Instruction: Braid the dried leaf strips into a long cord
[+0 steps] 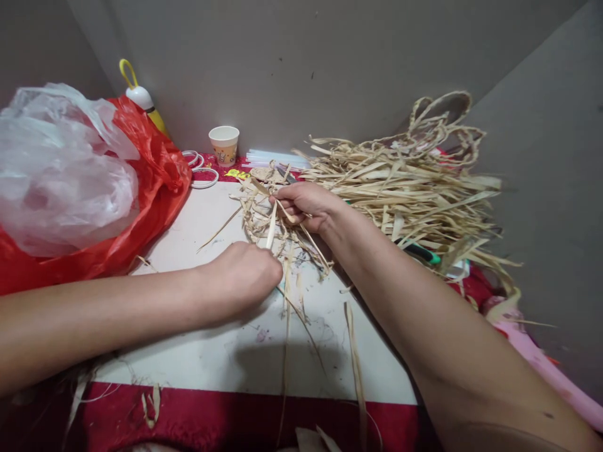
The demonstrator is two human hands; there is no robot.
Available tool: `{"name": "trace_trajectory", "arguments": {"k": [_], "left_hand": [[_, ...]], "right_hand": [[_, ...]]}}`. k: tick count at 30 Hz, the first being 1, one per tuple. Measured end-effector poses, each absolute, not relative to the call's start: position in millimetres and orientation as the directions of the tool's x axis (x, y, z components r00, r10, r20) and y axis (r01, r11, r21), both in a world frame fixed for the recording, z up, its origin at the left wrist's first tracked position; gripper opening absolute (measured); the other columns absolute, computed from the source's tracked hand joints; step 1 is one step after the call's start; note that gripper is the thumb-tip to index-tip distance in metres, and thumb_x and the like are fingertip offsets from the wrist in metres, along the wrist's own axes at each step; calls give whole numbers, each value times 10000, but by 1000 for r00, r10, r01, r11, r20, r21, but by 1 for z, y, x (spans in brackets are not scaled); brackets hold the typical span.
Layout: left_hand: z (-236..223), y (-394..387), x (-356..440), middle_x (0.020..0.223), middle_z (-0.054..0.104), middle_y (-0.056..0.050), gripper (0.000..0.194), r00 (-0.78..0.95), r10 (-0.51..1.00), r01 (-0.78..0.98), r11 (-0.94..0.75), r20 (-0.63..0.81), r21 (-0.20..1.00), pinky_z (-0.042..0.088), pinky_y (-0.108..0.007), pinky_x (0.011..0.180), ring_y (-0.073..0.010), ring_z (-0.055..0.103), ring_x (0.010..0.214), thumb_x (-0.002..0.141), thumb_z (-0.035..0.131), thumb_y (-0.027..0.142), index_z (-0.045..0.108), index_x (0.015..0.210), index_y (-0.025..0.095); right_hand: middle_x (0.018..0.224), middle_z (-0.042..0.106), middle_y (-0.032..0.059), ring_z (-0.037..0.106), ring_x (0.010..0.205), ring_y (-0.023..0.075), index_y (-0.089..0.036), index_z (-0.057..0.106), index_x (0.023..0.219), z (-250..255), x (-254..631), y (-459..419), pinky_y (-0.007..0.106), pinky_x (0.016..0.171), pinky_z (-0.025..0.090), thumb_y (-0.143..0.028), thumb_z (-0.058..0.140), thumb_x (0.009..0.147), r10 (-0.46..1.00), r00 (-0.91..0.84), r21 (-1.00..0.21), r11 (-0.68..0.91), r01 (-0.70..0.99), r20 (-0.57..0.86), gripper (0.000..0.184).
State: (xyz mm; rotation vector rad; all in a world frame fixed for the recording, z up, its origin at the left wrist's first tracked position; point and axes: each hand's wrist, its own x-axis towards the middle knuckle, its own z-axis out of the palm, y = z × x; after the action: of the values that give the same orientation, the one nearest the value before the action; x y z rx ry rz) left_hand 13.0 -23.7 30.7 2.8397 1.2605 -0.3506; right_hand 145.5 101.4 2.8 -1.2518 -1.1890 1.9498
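Note:
Between my two hands runs a pale dried straw strip [272, 225]. My left hand [247, 273] is closed in a fist around its near end, and long thin strands hang below the fist over the white board. With bent fingers my right hand [306, 204] pinches the strip's far end; the fingertips are partly hidden by strands. Just under and behind the hands lies a tangle of braided straw cord [252, 216], touching the board. One loose flat strip [354, 358] rests by itself nearer to me.
A heap of dried straw [414, 182] lies at the right, with a green-and-black tool [421, 252] partly under it. Red and clear plastic bags [160, 182] bulge at the left. At the back stand a paper cup [223, 145] and a yellow-white bottle [141, 97]. A white board [188, 358] covers red cloth.

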Motion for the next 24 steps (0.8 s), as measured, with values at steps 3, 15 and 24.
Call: {"name": "trace_trajectory", "arguments": {"k": [3, 15, 24], "left_hand": [[46, -25, 1, 559, 600, -8, 144, 651, 759, 758, -650, 5, 58, 342, -234, 462, -118, 515, 477, 759, 501, 164, 634, 705, 176], [52, 99, 5, 672, 641, -81, 121, 140, 981, 743, -13, -136, 669, 427, -242, 553, -145, 613, 652, 731, 518, 176, 615, 698, 113], [35, 104, 6, 650, 658, -59, 183, 283, 893, 615, 112, -350, 781, 430, -242, 564, -133, 630, 629, 712, 453, 146, 605, 610, 148]], "right_hand": [[415, 247, -96, 159, 332, 11, -161, 384, 567, 3, 149, 104, 121, 291, 117, -70, 545, 726, 783, -445, -881, -472, 29, -434, 244], [407, 251, -97, 166, 331, 23, -151, 435, 603, 5, 150, 103, 121, 294, 139, -83, 513, 753, 794, -465, -911, -405, 76, -392, 182], [418, 251, -104, 158, 331, 16, -160, 403, 592, 0, 153, 109, 116, 286, 132, -100, 589, 694, 769, -514, -912, -404, 69, -380, 221]]}}
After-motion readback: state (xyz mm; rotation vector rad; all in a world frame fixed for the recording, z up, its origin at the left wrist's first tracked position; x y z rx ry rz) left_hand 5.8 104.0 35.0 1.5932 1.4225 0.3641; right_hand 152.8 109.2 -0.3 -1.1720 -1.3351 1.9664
